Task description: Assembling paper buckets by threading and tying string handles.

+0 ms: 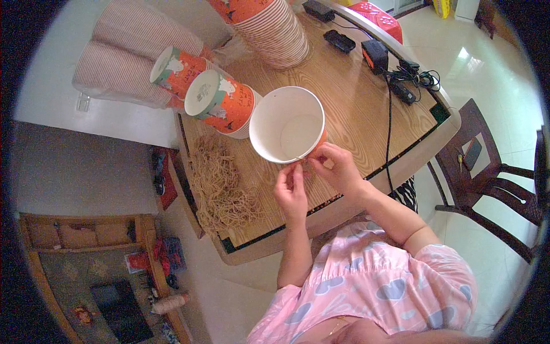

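A white-lined paper bucket [287, 124] with an orange outside tilts its open mouth toward me near the table's front edge. A small dark spot, possibly a hole, shows near its far rim. At the near rim, my left hand [292, 192] has thumb and fingers pinched together. My right hand [337, 169] is closed beside it, against the orange wall. Between the fingertips a thin tan strand of twine shows at the rim; its ends are hidden by my fingers. Left of the bucket lies a tangled heap of tan twine strands [220, 186].
Two short bucket stacks [229, 106] lie on their sides behind the twine, and a tall stack [272, 37] stands farther back. Wrapped stacks [117, 71] are at the far left. Black adapters and cables [404, 80] lie at the right; a dark chair [481, 160] stands beyond.
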Available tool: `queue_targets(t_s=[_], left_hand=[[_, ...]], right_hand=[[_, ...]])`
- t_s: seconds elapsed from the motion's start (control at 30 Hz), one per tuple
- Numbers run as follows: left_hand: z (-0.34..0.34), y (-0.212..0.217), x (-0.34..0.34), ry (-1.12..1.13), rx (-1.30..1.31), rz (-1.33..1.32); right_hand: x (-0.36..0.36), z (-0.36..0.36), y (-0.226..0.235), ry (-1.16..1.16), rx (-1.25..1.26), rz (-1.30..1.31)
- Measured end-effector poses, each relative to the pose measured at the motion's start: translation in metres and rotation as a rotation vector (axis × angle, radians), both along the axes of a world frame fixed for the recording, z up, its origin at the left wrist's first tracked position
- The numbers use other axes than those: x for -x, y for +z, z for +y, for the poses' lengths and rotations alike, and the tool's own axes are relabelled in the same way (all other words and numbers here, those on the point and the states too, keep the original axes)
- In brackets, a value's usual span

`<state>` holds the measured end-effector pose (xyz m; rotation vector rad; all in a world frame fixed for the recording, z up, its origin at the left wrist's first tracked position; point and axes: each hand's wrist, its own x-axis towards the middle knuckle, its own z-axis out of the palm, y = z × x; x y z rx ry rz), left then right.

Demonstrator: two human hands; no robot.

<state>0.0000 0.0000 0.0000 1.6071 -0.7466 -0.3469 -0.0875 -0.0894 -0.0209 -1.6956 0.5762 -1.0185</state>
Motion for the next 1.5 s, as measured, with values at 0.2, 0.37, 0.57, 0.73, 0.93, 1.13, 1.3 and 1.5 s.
queue_targets(t_s=[0.2, 0.37, 0.57, 0.73, 0.93, 1.13, 1.3, 1.5], left_hand=[[-0.003, -0.016, -0.008, -0.046, -0.086, 0.546], [-0.004, -0.017, -0.007, -0.034, -0.054, 0.391], [-0.006, -0.007, 0.002, 0.018, -0.076, 0.146], [-0.003, -0.02, -0.003, -0.01, -0.03, 0.16], [0.0, -0.018, -0.005, -0.028, 0.0, 0.389], [0.003, -0.017, -0.006, -0.05, 0.018, 0.531], [0.005, -0.015, -0.005, -0.061, 0.04, 0.584], [0.003, -0.02, -0.007, -0.025, 0.04, 0.554]], right_hand=[[0.006, -0.003, 0.006, 0.047, 0.021, -0.011], [0.006, -0.002, 0.002, 0.026, -0.048, 0.01], [0.007, 0.007, -0.001, -0.011, 0.096, -0.004], [0.009, 0.008, 0.001, -0.029, 0.194, -0.012], [0.012, 0.007, 0.003, -0.026, 0.32, 0.009], [0.009, 0.01, -0.008, 0.024, -0.015, -0.076], [0.008, 0.008, -0.01, 0.178, -0.424, -0.079], [0.006, 0.006, -0.012, 0.185, -0.372, -0.047]])
